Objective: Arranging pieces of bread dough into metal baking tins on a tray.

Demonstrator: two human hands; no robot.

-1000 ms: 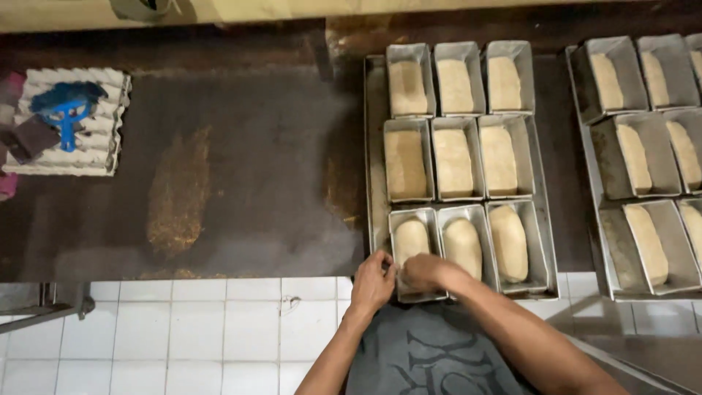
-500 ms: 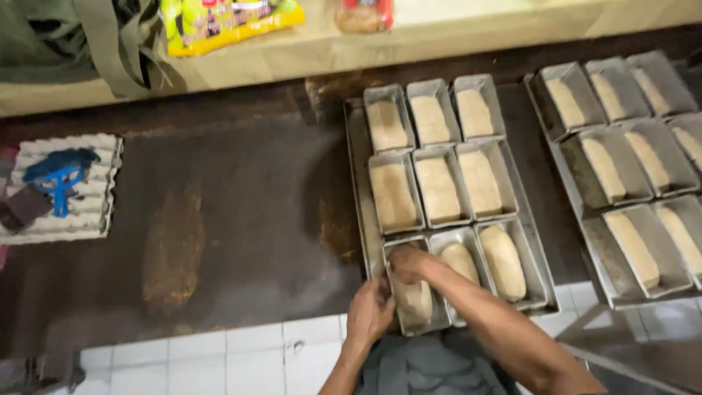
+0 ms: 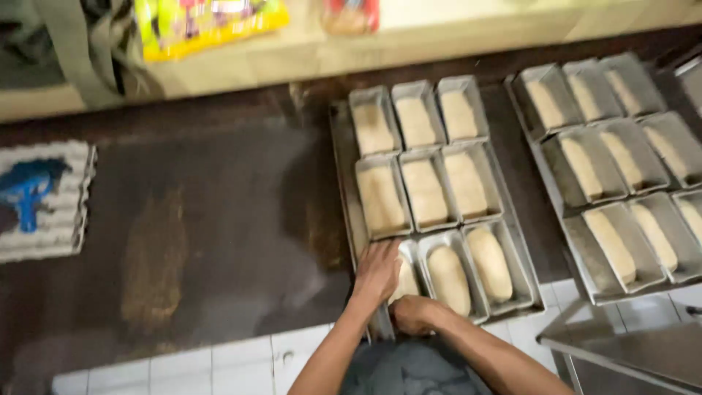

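A metal baking tray (image 3: 341, 172) on the dark counter holds several loaf tins filled with pale dough. My left hand (image 3: 376, 272) rests flat on the dough (image 3: 404, 281) in the near-left tin, at the tray's near-left corner. My right hand (image 3: 412, 314) grips the near rim of that same tin, fingers curled over the edge. The neighbouring tins (image 3: 448, 278) hold oblong dough pieces that neither hand touches.
A second tray (image 3: 578, 252) of dough-filled tins lies to the right. Stacked egg cartons (image 3: 44, 197) with a blue object on top sit at the far left. A pale shelf (image 3: 439, 36) behind carries bright packets. White tiles (image 3: 219, 362) front the counter.
The view has shifted down and right. My left hand has moved from the tray's near edge onto the dough in the near-left tin; my right hand has dropped to the tin's near rim.
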